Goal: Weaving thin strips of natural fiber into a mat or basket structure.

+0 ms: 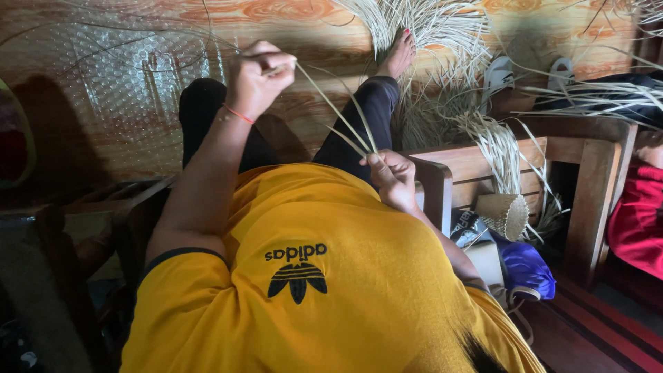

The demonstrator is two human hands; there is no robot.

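Observation:
My left hand (257, 77) is raised over my left knee, fingers pinched on the upper ends of thin pale reed strips (337, 114). The strips run down and to the right to my right hand (391, 177), which grips their lower ends just above my lap. A red thread circles my left wrist. My yellow shirt (324, 276) fills the bottom of the view, and my legs in black trousers (373, 103) stretch away over the wood-patterned floor. My bare foot (399, 54) rests beside a heap of loose reed strips (435, 34).
A wooden seat frame (587, 166) stands at my right with reed bundles draped over it, a small woven basket (504, 215) and a blue cloth (528, 268). Bubble wrap (103, 69) covers the floor at left. Another person's red garment (639, 221) shows at far right.

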